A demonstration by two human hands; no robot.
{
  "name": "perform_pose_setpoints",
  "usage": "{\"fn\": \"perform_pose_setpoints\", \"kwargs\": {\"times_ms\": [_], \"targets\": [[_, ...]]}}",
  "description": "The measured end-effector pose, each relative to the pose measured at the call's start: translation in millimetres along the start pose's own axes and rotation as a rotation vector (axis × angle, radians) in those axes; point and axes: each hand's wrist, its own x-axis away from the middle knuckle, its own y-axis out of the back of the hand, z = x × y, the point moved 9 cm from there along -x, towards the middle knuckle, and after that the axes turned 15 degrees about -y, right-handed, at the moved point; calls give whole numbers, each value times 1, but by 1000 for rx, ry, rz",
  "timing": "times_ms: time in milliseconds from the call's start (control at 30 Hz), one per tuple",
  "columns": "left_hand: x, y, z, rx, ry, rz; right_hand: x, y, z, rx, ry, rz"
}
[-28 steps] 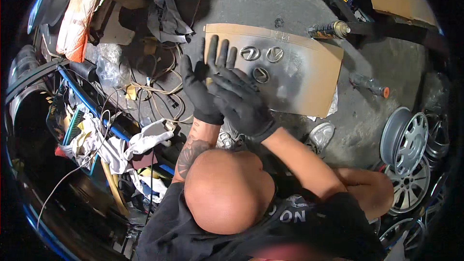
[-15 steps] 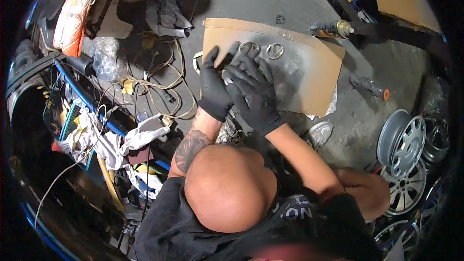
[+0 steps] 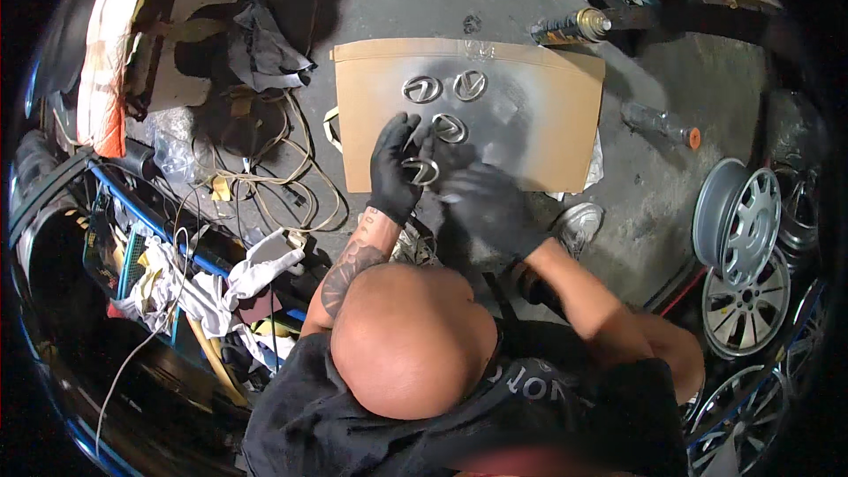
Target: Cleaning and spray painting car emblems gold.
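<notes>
Gloved in black, my left hand (image 3: 397, 168) is curled around an oval chrome emblem (image 3: 429, 171), held upward near the cardboard’s lower edge. My right hand (image 3: 486, 203), also gloved, is just right of it, its fingers smeared by motion. Three similar emblems (image 3: 470, 84) lie on the flat cardboard sheet (image 3: 565, 124), whose middle has a dark, misty stain.
A spray can (image 3: 570, 28) stands beyond the cardboard, a bottle with orange cap (image 3: 662, 126) right. Wheel rims (image 3: 742, 225) are stacked at the right. Cables (image 3: 287, 159), white rags (image 3: 203, 283) and a blue bar (image 3: 159, 221) crowd the left. A shoe (image 3: 579, 225) shows below the cardboard.
My hands were overlapped; now my right hand has moved right and apart, and an emblem shows in my left hand. The view has shifted, uncovering the emblems on the cardboard.
</notes>
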Motion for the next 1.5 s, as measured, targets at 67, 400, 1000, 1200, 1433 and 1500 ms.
{"fn": "perform_pose_setpoints", "kwargs": {"times_ms": [67, 400, 1000, 1200, 1433, 1500], "targets": [[-13, -25, 20, -137, -9, 197, 16, 32, -68, -127, -302, 13], [-8, -144, 137, -941, -522, 1338, 116, 29, -183, 262, -795, 412], [-25, 31, -98, -1839, -297, 310, 44, 150, -218, 192, -808, 39], [74, 84, 23, -616, 598, 156, -28, 148, -183, -33, -837, -109], [71, 80, 82, -262, 623, 137, -63, 151, -238, 544, -556, -177], [70, 93, 92, -168, 622, 103, -82, 149, -218, 846, -327, -300]]}}
